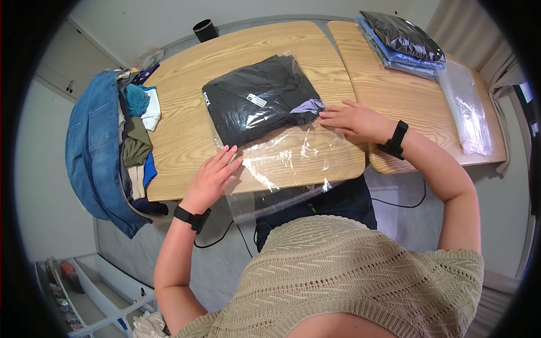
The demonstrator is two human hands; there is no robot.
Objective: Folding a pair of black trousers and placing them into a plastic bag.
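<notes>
A folded black garment lies inside a clear plastic bag in the middle of the wooden table. Its near right corner shows a patch of lilac cloth, and a small white label sits on top. The bag's loose, unfilled end reaches toward me and hangs past the table's near edge. At the garment's near left corner, my left hand rests on the bag with its fingers stretched out. My right hand lies flat by the lilac patch, fingers extended and touching the bag's right side.
Heaped clothes, with a blue denim piece outermost, hang over the left table edge. On the right table stand a stack of bagged garments and flat clear bags. A black bin stands behind; cables lie below.
</notes>
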